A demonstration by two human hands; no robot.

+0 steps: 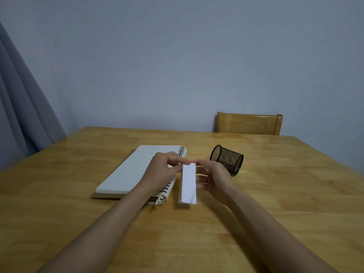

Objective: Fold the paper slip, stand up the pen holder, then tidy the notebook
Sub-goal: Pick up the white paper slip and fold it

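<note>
A narrow white paper slip [188, 184] is held above the table, doubled lengthwise with a fold along its left edge. My left hand [160, 171] pinches its top left corner. My right hand [213, 177] holds its right side, fingers spread behind it. An open spiral notebook [136, 170] lies flat to the left, partly under my left hand, its pages turned back on the black coil. A black mesh pen holder [226, 159] lies on its side just beyond my right hand, its open mouth facing left.
A wooden table [295, 194] carries everything. A wooden chair back [249, 124] stands behind the far edge at the right. A grey curtain [21, 107] hangs at the left beside a plain wall.
</note>
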